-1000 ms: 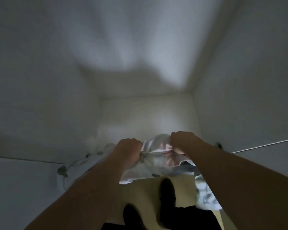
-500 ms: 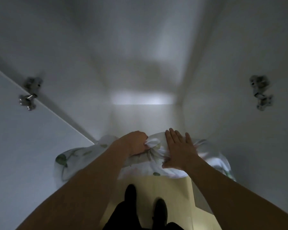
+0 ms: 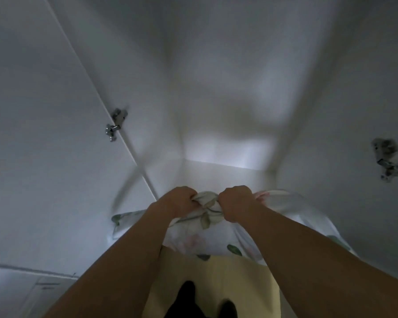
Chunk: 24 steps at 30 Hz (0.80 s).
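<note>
Centrally, a floral cloth (image 3: pixel 207 235) is bunched at the near edge of a white shelf (image 3: pixel 216 173), spread left to right. Its far fold is clutched in the curled left hand (image 3: pixel 179 200) and right hand (image 3: pixel 236 201), side by side, equally near.

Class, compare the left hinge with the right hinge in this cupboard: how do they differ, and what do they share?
The left hinge looks sharp and shiny; the right hinge is blurred and darker. The left hinge sits higher in the picture, the right hinge lower. Both are on white panels, above the cloth that the left hand and right hand grip.
</note>
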{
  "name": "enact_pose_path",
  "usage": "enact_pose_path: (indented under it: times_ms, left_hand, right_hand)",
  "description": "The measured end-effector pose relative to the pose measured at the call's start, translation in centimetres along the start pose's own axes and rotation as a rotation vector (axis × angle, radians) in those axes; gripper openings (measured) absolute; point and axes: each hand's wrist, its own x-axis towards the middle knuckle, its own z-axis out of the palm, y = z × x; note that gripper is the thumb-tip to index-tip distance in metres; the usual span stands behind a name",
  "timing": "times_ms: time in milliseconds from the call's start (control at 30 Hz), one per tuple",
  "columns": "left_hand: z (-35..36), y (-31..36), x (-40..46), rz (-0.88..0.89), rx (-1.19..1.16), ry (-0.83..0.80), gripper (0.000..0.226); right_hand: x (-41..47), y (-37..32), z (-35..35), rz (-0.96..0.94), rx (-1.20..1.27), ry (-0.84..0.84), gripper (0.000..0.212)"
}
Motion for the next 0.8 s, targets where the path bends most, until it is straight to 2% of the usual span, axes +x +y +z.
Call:
enact_pose_path:
  times_ms: [67, 133, 200, 300, 400, 433, 500, 533, 600, 667, 733, 800]
  left_hand:
    - [-0.1, -2.8, -1.8, -0.092, -0.044, 0.058, 0.046]
    - [0.6, -6.2, -4.4, -0.268, -0.177, 0.165, 0.053]
    - [1.5, -8.6, -6.7, -0.453, -0.346, 0.316, 0.052]
    - [4.1, -10.8, -10.1, -0.719, -0.601, 0.578, 0.033]
    - [6.0, -12.6, -14.1, -0.969, -0.906, 0.667, 0.01]
    - [6.1, -12.8, -15.0, -0.999, -1.014, 0.688, 0.006]
    - [6.9, -14.3, -16.6, -1.088, -1.014, 0.75, 0.031]
    - [7.0, -14.9, -17.4, -1.106, -1.083, 0.834, 0.033]
    - [6.7, -15.4, -18.3, -1.172, -1.12, 1.007, 0.034]
    - [6.2, -14.8, -18.4, -1.143, -1.134, 1.181, 0.025]
    - [6.2, -14.0, -18.2, -1.125, -1.095, 1.273, 0.015]
    - [6.8, -13.4, -18.2, -1.095, -1.051, 1.294, 0.019]
  right_hand:
    - [0.5, -1.3, -1.0, -0.043, -0.043, -0.012, 0.018]
    - [0.9, -3.3, -2.0, -0.096, -0.082, -0.028, 0.012]
    - [1.3, -4.9, -2.5, -0.137, -0.112, -0.067, 0.022]
    - [1.6, -7.0, -2.4, -0.195, -0.178, -0.141, 0.031]
    - [1.5, -10.1, -2.6, -0.252, -0.224, -0.194, 0.038]
    - [1.5, -10.7, -2.7, -0.257, -0.228, -0.208, 0.039]
    - [1.4, -12.3, -2.7, -0.272, -0.233, -0.23, 0.039]
    - [1.4, -12.8, -2.7, -0.277, -0.23, -0.24, 0.039]
    - [1.3, -13.8, -2.7, -0.276, -0.229, -0.269, 0.04]
    - [1.1, -14.0, -2.5, -0.27, -0.235, -0.297, 0.042]
    - [0.9, -13.8, -2.2, -0.255, -0.224, -0.307, 0.042]
    - [0.7, -13.2, -2.0, -0.227, -0.216, -0.333, 0.04]
